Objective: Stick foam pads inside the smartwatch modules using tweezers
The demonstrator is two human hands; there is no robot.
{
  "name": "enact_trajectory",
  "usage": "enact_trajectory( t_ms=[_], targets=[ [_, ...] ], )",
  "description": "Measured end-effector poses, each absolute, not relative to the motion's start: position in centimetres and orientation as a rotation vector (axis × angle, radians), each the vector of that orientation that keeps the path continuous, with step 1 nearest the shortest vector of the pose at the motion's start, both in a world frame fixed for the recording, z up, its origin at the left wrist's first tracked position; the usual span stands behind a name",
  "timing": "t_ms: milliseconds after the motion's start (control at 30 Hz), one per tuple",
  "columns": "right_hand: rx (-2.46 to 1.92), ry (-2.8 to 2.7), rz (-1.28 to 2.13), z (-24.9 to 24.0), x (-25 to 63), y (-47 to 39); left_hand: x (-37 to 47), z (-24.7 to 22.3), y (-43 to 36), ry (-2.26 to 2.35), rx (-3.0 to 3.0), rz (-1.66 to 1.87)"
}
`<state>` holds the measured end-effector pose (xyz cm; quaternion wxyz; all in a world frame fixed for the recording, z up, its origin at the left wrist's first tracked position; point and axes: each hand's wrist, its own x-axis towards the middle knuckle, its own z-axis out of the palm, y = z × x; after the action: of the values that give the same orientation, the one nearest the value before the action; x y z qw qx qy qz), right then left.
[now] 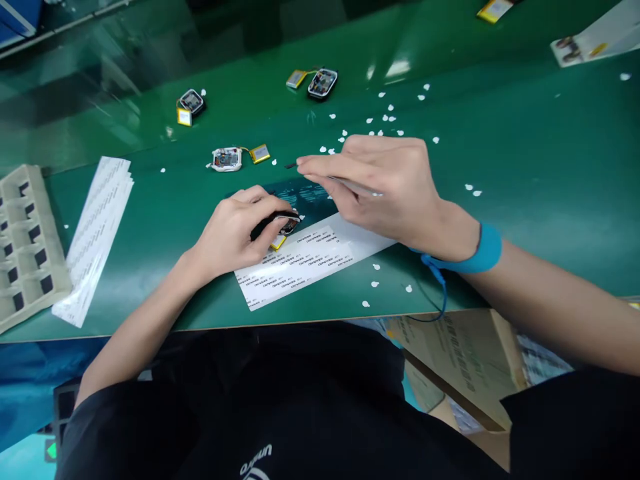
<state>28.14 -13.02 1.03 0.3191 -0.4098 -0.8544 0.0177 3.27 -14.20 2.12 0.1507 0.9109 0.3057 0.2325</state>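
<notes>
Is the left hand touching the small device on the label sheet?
Touching. The head view shows the left hand with its fingers wrapped over the small device, pinning it on the label sheet.

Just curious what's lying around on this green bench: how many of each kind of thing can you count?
Small devices with yellow battery packs: 4 (three loose, one under the left hand)
Label sheets or stacks: 2
Compartment tray: 1
Tweezers in the right hand: 1
Total: 8
</notes>
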Motion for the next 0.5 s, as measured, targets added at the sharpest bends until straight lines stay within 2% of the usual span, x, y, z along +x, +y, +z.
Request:
enact_trajectory(
  t_ms=[100, 233, 300, 367, 500],
  targets=[
    [-1.016, -2.184, -0.118, 1.4, 28.4, -12.8, 3.5, 2.9, -14.7, 0.72, 2.494, 0.895],
    [-0.835, -2.092, -0.254, 1.8, 28.3, -13.1, 3.3, 2.9, -13.5, 1.003, 1.67, 1.578],
    [-0.727, -2.04, -0.307, 1.8, 28.1, -13.3, 2.6, 2.4, -12.2, 1.166, 1.361, 1.534],
    [-0.657, -2.01, -0.328, 1.7, 27.9, -13.5, 1.7, 1.7, -11.2, 1.263, 1.208, 1.307],
    [-0.626, -2.056, -0.33, 1.7, 27.7, -14.2, 1.4, 1.1, -11.1, 1.26, 1.197, 1.097]
  ],
)
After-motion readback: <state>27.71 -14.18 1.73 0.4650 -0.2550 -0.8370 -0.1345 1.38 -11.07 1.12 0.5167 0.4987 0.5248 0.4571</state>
